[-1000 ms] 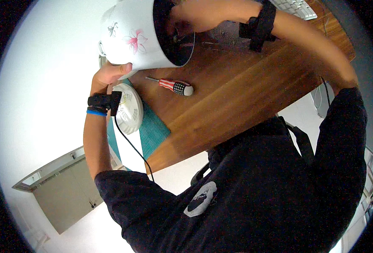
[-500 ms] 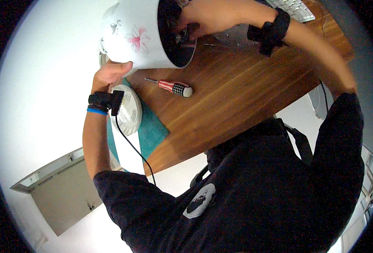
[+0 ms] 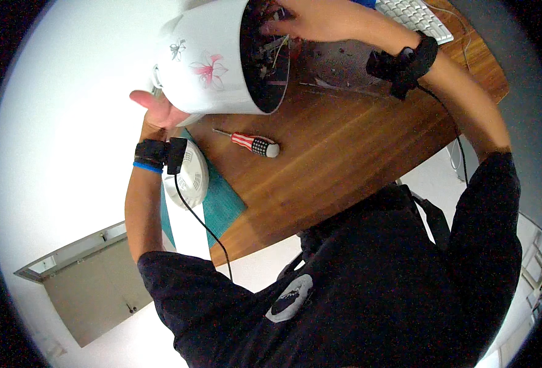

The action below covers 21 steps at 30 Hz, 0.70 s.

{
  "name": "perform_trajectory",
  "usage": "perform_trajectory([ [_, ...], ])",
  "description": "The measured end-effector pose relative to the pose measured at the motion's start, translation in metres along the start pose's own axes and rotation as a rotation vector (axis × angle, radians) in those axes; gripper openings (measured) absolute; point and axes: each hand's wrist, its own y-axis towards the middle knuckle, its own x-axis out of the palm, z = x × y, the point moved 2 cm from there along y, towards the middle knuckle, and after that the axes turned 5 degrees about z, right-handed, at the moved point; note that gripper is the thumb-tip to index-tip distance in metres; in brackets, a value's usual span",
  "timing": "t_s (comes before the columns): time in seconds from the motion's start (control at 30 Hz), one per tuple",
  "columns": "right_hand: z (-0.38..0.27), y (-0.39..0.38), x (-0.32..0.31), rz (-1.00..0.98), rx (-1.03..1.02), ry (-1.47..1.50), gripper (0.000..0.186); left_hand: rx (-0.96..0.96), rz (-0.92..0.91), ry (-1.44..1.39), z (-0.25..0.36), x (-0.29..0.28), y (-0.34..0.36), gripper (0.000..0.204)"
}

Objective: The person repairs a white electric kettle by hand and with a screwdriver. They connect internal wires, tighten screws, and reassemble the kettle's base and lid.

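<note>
A white cylindrical housing with floral prints lies tilted on its side, its dark open end showing wires and parts. My left hand supports it from beneath, thumb stretched out and the other fingers hidden behind it. My right hand reaches into the opening with bent fingers; what they hold is unclear. A screwdriver with a striped and starred handle lies below the housing. A round white plastic part sits by my left wrist on a teal mat.
The wooden table has a white keyboard at top right, a dark textured surface under my right arm, and cables. A white sheet lies on the mat. A beige cabinet stands lower left.
The housing has shifted down and right. My left thumb has lifted from its side and now points out left. My right forearm has moved slightly right, fingers still inside.
</note>
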Motion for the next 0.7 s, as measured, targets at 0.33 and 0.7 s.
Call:
perform_trajectory([
  [0.33, -0.021, 0.000, -0.001, 0.123, -0.308, -0.083, 0.098, -0.196, 0.572, 0.435, 0.016, -0.005, 0.006, 0.076],
  [0.7, -0.061, -0.010, -0.015, -0.082, -0.350, -0.450, 0.065, -0.204, 0.507, 0.581, 0.024, -0.019, 0.018, 0.073],
])
